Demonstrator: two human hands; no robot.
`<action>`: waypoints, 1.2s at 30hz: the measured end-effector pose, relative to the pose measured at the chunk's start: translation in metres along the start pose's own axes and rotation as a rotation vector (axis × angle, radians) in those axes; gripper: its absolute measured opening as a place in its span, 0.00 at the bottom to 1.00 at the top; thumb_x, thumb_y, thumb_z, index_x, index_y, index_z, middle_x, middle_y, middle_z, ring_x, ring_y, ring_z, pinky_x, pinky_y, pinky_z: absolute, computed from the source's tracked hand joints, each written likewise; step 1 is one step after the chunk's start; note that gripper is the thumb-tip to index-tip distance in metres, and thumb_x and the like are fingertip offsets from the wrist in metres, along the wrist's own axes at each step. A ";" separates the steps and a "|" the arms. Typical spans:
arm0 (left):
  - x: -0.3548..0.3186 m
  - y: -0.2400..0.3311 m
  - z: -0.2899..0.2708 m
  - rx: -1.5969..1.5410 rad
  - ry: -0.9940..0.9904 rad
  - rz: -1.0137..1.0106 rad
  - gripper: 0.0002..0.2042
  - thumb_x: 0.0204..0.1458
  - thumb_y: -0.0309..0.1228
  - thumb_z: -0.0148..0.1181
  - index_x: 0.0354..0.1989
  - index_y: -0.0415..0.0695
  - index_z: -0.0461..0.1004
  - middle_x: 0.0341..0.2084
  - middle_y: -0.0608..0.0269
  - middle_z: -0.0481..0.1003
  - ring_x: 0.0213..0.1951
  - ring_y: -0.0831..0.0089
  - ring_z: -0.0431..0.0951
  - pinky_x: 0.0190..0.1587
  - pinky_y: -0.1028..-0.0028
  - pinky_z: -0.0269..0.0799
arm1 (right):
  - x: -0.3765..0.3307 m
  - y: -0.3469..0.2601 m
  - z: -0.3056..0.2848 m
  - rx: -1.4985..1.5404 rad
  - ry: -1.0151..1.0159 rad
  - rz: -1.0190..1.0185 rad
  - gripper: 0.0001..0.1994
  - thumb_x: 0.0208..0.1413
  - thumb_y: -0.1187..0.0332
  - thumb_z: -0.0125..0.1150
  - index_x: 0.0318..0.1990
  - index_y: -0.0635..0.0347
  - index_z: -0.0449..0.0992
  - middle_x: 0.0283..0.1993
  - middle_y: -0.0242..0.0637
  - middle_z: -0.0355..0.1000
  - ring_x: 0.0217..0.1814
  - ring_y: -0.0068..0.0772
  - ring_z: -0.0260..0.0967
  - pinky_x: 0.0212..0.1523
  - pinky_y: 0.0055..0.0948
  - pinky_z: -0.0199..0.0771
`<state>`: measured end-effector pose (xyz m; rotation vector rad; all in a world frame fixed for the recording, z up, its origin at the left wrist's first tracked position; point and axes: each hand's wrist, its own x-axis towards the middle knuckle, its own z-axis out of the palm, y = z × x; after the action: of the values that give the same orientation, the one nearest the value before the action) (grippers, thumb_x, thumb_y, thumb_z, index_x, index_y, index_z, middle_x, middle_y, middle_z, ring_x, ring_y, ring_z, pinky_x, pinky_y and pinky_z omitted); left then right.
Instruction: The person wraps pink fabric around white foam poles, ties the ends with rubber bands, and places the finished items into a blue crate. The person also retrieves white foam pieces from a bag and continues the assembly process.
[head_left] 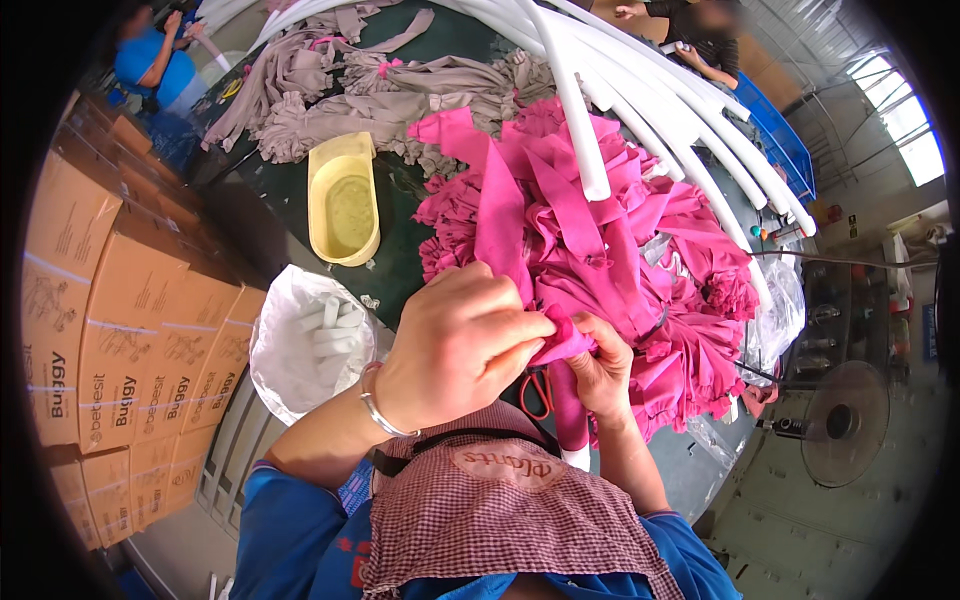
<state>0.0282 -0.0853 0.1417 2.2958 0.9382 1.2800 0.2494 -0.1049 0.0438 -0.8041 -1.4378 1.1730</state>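
Both my hands pinch the end of a pink fabric sleeve (563, 338) close in front of my chest. My left hand (460, 335), with a bangle on the wrist, has its fingertips closed on the cloth. The fingers of my right hand (602, 372) grip the same sleeve from the right. Below, the sleeve covers a tube (570, 415) whose white end shows near my apron. Orange-handled scissors (537, 394) lie just under my hands, partly hidden. Beyond them spreads a large heap of pink fabric strips (620, 240).
White foam tubes (690, 150) reach over the heap from the far side. Grey-brown fabric pieces (350, 115) and a yellow tub (343, 215) are on the dark table. A white-lined bin (300, 375) and stacked cartons (140, 340) stand left; a fan (845, 425) is right. Two people are farther back.
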 end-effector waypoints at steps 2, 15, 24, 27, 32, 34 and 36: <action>0.003 0.001 0.004 0.123 -0.013 0.016 0.09 0.37 0.25 0.67 0.29 0.46 0.78 0.19 0.68 0.66 0.23 0.68 0.68 0.27 0.69 0.61 | 0.002 0.000 -0.003 -0.056 -0.019 0.015 0.10 0.56 0.76 0.63 0.45 0.67 0.74 0.40 0.35 0.74 0.43 0.25 0.70 0.46 0.22 0.69; -0.006 -0.050 0.000 -0.135 0.207 -0.367 0.04 0.51 0.17 0.59 0.28 0.40 0.72 0.21 0.72 0.65 0.23 0.87 0.63 0.24 0.82 0.59 | 0.001 -0.010 -0.029 -0.268 0.210 0.139 0.14 0.55 0.76 0.65 0.49 0.65 0.74 0.43 0.31 0.75 0.45 0.20 0.69 0.49 0.21 0.69; 0.021 -0.012 0.015 -0.193 -0.114 -0.091 0.11 0.43 0.21 0.68 0.36 0.41 0.75 0.25 0.62 0.70 0.22 0.72 0.72 0.24 0.74 0.66 | -0.010 -0.019 -0.034 -0.251 0.106 0.062 0.14 0.54 0.76 0.65 0.48 0.65 0.75 0.42 0.35 0.76 0.44 0.23 0.71 0.46 0.23 0.71; 0.025 -0.016 0.014 0.057 -0.291 0.059 0.15 0.43 0.26 0.65 0.41 0.43 0.71 0.28 0.59 0.70 0.27 0.61 0.77 0.27 0.65 0.72 | -0.007 -0.024 -0.029 -0.329 0.079 -0.004 0.14 0.52 0.78 0.65 0.47 0.65 0.75 0.42 0.37 0.76 0.43 0.26 0.73 0.45 0.25 0.72; 0.020 -0.032 0.023 0.130 -0.480 0.182 0.08 0.46 0.28 0.62 0.30 0.45 0.69 0.24 0.61 0.70 0.25 0.61 0.77 0.25 0.66 0.72 | -0.019 -0.030 -0.033 -0.473 -0.006 0.001 0.18 0.47 0.83 0.62 0.48 0.65 0.75 0.41 0.42 0.76 0.40 0.36 0.75 0.43 0.28 0.74; 0.012 -0.038 0.026 0.087 -0.478 0.193 0.06 0.47 0.29 0.62 0.28 0.45 0.69 0.22 0.62 0.70 0.24 0.60 0.77 0.24 0.65 0.72 | -0.025 -0.041 -0.034 -0.572 -0.046 -0.046 0.20 0.45 0.84 0.61 0.49 0.64 0.75 0.43 0.44 0.76 0.43 0.39 0.76 0.45 0.30 0.75; 0.007 -0.043 0.028 0.034 -0.462 0.156 0.06 0.48 0.31 0.61 0.29 0.46 0.70 0.22 0.60 0.73 0.27 0.60 0.78 0.26 0.64 0.74 | -0.036 -0.058 -0.035 -0.595 -0.045 0.068 0.21 0.45 0.83 0.62 0.50 0.63 0.75 0.45 0.44 0.76 0.46 0.41 0.76 0.47 0.31 0.75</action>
<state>0.0381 -0.0488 0.1057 2.5702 0.6329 0.7303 0.2976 -0.1467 0.0862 -1.2436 -1.8401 0.8133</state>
